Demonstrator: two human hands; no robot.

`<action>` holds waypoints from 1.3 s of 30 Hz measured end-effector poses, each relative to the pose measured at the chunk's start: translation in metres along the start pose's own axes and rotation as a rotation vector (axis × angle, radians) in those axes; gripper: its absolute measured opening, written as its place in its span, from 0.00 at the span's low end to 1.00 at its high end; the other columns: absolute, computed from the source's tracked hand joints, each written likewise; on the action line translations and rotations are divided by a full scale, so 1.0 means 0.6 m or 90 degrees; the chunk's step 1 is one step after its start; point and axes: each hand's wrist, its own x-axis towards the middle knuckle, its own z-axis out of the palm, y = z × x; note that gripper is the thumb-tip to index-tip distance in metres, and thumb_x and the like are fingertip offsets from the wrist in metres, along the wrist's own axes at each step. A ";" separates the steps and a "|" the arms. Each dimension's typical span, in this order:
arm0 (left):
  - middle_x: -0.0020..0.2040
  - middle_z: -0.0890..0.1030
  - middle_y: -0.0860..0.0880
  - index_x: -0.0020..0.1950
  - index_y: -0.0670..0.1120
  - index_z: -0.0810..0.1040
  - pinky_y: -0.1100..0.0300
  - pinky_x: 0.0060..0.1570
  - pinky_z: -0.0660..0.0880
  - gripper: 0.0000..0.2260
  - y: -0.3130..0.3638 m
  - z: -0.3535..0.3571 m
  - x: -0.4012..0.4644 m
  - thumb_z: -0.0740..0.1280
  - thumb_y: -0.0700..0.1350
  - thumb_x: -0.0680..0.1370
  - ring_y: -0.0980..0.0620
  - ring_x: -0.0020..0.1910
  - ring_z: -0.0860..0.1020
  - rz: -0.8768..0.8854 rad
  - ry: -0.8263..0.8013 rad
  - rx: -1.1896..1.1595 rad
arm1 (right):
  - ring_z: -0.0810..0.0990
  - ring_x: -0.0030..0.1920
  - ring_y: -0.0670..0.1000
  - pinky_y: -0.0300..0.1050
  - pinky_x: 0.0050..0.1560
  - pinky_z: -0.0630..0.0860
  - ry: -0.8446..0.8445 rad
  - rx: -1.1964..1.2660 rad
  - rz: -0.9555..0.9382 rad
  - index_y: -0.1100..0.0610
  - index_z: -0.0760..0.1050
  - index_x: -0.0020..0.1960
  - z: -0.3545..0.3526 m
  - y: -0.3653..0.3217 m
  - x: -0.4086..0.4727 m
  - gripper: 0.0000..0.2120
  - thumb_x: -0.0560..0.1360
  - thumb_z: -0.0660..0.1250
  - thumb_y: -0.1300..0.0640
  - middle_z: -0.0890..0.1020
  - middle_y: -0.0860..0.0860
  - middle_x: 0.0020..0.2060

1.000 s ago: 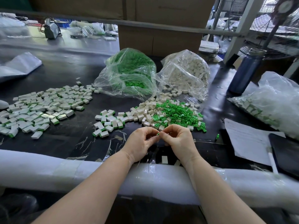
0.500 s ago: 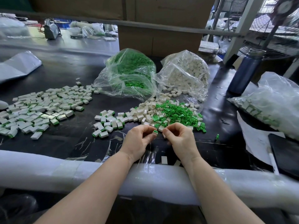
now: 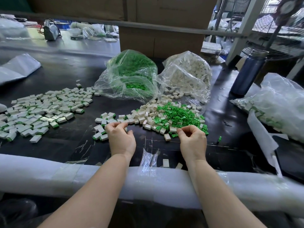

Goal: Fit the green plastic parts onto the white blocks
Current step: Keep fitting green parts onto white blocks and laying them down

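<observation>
Hands apart over the worktop (image 3: 230, 116), work partly done.
Left hand (image 3: 120, 139) releases a fitted block loosely; right hand (image 3: 192, 140) pinches toward loose green parts (image 3: 177, 116); many white blocks (image 3: 144, 116) remain.

We cannot tell what, if anything, the left hand (image 3: 120, 139) holds: its curled fingers (image 3: 115, 125) cover the spot. The right hand (image 3: 193, 142) likewise hides its fingertips' contents at the edge of the green parts (image 3: 179, 117). The fan (image 3: 279, 30) is cut off by the top and right edges. The far bench items (image 3: 51, 31) are blurred. The dark tablet (image 3: 292, 160) is cut off at right.
</observation>
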 end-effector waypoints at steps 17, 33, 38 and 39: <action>0.69 0.67 0.52 0.70 0.50 0.68 0.60 0.67 0.54 0.20 0.017 0.018 -0.033 0.62 0.48 0.78 0.53 0.69 0.59 0.416 -0.291 0.227 | 0.67 0.61 0.54 0.48 0.60 0.64 -0.083 -0.295 0.001 0.49 0.78 0.57 0.005 0.002 0.000 0.13 0.77 0.61 0.60 0.73 0.50 0.59; 0.50 0.80 0.49 0.49 0.44 0.82 0.59 0.57 0.68 0.07 0.023 0.016 -0.036 0.69 0.44 0.75 0.51 0.53 0.74 0.409 -0.367 0.132 | 0.69 0.60 0.53 0.47 0.57 0.63 -0.079 -0.332 -0.019 0.51 0.78 0.50 0.007 -0.003 -0.005 0.09 0.74 0.67 0.48 0.75 0.50 0.54; 0.55 0.77 0.51 0.59 0.47 0.78 0.63 0.59 0.65 0.13 0.021 0.020 -0.034 0.68 0.47 0.76 0.53 0.57 0.70 0.359 -0.363 0.163 | 0.68 0.62 0.53 0.48 0.60 0.63 -0.096 -0.386 -0.025 0.49 0.76 0.58 0.010 -0.003 -0.005 0.13 0.76 0.64 0.47 0.73 0.51 0.58; 0.55 0.76 0.51 0.60 0.47 0.78 0.63 0.60 0.65 0.14 0.019 0.021 -0.033 0.67 0.49 0.76 0.53 0.57 0.69 0.351 -0.363 0.175 | 0.68 0.62 0.53 0.48 0.60 0.63 -0.094 -0.388 -0.025 0.49 0.76 0.59 0.010 -0.003 -0.006 0.14 0.76 0.64 0.46 0.73 0.50 0.58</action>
